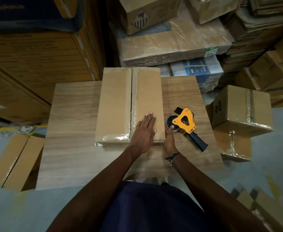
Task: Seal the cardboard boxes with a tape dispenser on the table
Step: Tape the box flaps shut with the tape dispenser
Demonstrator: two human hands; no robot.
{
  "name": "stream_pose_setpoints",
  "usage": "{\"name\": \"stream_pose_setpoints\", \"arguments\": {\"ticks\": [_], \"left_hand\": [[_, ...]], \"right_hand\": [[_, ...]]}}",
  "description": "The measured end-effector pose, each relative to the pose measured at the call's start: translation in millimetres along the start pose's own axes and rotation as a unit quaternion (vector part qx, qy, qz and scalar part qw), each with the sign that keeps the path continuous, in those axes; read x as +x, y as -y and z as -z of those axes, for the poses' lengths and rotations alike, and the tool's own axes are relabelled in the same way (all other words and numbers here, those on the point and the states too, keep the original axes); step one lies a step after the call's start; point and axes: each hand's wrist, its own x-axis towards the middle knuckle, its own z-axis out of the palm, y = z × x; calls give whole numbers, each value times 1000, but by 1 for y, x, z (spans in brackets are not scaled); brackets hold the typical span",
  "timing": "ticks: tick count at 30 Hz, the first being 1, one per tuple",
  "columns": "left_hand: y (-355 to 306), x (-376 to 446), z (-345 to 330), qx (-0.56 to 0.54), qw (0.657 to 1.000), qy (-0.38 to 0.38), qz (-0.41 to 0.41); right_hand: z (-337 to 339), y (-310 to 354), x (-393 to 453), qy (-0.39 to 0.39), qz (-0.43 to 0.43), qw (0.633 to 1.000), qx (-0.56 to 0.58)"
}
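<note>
While the cardboard box (129, 106) sits mid-table (70, 131) with tape already shining along its centre seam and near edge, the tape dispenser (185, 125) lies on the wood just beside it at three o'clock, handle trailing toward five o'clock. Left hand (144, 131) presses flat, fingers straight, on the box's near right flap; right hand (170, 142) is nearer the dispenser, one fingertip touching its roll and gripping nothing, so I'd say the pickup falls to the right, with sealed boxes (242, 108) stacked at three o'clock
</note>
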Motion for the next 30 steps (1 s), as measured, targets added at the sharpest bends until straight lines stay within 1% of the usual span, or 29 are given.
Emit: {"name": "stream_pose_setpoints", "arguments": {"ticks": [1, 2, 3, 4, 5, 7, 8, 9, 10, 13, 19, 21, 24, 27, 30], "left_hand": [[4, 0, 3, 0, 1000, 6, -11], [7, 0, 6, 6, 1000, 10, -25], [12, -2, 10, 19, 999, 15, -43], [17, -4, 14, 39, 997, 22, -66], [22, -7, 17, 66, 993, 33, -92], [29, -13, 19, 119, 982, 47, -138], [33, -15, 19, 136, 978, 48, -150], [36, -16, 19, 147, 976, 47, -154], [39, -16, 20, 152, 975, 44, -157], [50, -14, 25, 167, 966, 52, -189], [86, -27, 47, 196, 944, 93, -250], [107, -36, 58, 212, 937, 89, -264], [124, -43, 69, 226, 933, 72, -272], [124, -44, 67, 229, 938, 55, -255], [128, -50, 70, 221, 955, 22, -195]], "right_hand": [[0, 2, -4, -23, 34, 999, -27], [0, 5, -12, -48, 88, 993, -64], [-2, 10, -20, -59, 157, 979, -116], [-5, 11, -27, -52, 232, 954, -181], [-7, 11, -29, -25, 303, 920, -248], [-11, 4, -28, 19, 390, 828, -403], [-11, -2, -24, 23, 412, 779, -472], [-10, -6, -20, 16, 422, 745, -517], [-10, -9, -19, 8, 429, 726, -538], [-11, -12, -18, -13, 441, 709, -550], [-15, -17, -14, -39, 456, 693, -557], [-15, -18, -12, -39, 460, 689, -559], [-16, -18, -12, -43, 468, 695, -544], [-16, -17, -14, -50, 475, 702, -528], [-17, -15, -15, -53, 473, 706, -525]]}}
